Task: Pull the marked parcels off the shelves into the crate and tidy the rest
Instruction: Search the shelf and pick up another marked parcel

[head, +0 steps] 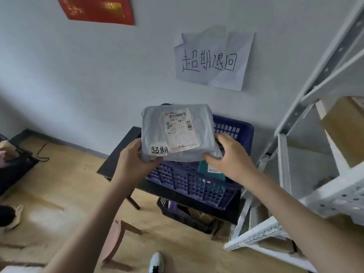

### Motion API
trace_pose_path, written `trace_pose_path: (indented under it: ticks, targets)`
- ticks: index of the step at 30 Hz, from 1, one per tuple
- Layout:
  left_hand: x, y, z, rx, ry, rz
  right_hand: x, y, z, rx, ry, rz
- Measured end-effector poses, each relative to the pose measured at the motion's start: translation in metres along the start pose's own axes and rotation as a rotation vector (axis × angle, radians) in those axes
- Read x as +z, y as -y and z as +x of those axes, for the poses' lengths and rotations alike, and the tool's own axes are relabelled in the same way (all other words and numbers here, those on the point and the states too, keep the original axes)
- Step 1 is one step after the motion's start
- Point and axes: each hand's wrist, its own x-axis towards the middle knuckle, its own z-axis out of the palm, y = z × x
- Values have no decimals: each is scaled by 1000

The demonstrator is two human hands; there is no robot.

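While your left hand (132, 157) and right hand (229, 154) pinch its near corners, the grey parcel (177, 133) hangs above the blue crate (197, 186); it looks soft, light and slippery, so keep 2 corner grips.

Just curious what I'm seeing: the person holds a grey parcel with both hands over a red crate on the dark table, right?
Not quite: the crate is blue, not red. The rest holds. In the head view the left hand and right hand each grip a lower corner of the grey parcel, held above that crate on the dark table.
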Motion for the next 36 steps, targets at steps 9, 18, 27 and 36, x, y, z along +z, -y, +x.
trace_pose_path:
  ticks: [9, 18, 27, 36]
  targets:
    - [58, 50, 169, 93, 431, -44, 40, -49, 73, 375, -216, -74]
    - [128, 112, 226, 33, 671, 6, 98, -115, 92, 636, -152, -148]
    - [156, 175, 249, -151, 690, 112, 147, -170, 136, 662, 53, -86]
    - [174, 231, 261, -369, 668, 225, 221, -207, 156, 626, 276, -46]
